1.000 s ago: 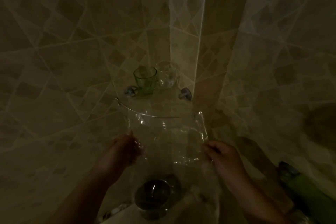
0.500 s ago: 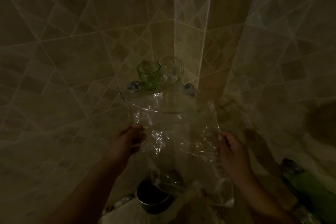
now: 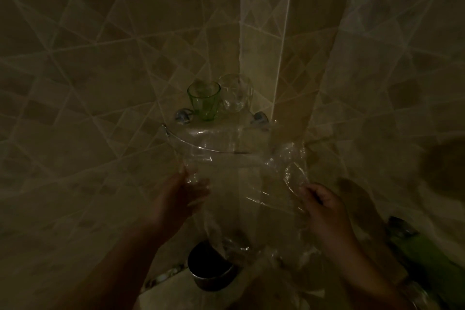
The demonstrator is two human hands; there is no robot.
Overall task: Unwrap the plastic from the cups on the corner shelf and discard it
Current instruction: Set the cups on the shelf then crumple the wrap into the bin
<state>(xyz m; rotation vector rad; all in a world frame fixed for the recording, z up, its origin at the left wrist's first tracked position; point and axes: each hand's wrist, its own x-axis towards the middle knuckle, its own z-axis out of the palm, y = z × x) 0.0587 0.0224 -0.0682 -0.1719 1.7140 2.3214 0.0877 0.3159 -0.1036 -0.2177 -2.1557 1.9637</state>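
A green glass cup (image 3: 204,100) and a clear glass cup (image 3: 235,95) stand side by side at the back of the glass corner shelf (image 3: 191,145). A clear plastic sheet (image 3: 249,191) hangs spread in front of and below the shelf. My left hand (image 3: 183,196) pinches its left edge and my right hand (image 3: 324,204) pinches its right edge. The sheet hangs down over the dark bin below. Whether any wrap remains on the cups cannot be made out in the dim light.
A dark round bin (image 3: 210,269) sits on the floor under the sheet. A green bottle with a metal cap (image 3: 422,251) lies at the lower right. Tiled walls meet in the corner behind the shelf, which rests on two metal brackets (image 3: 183,116).
Both hands have moved apart and slightly up, spreading the plastic sheet wider. The sheet now hangs flatter between them.
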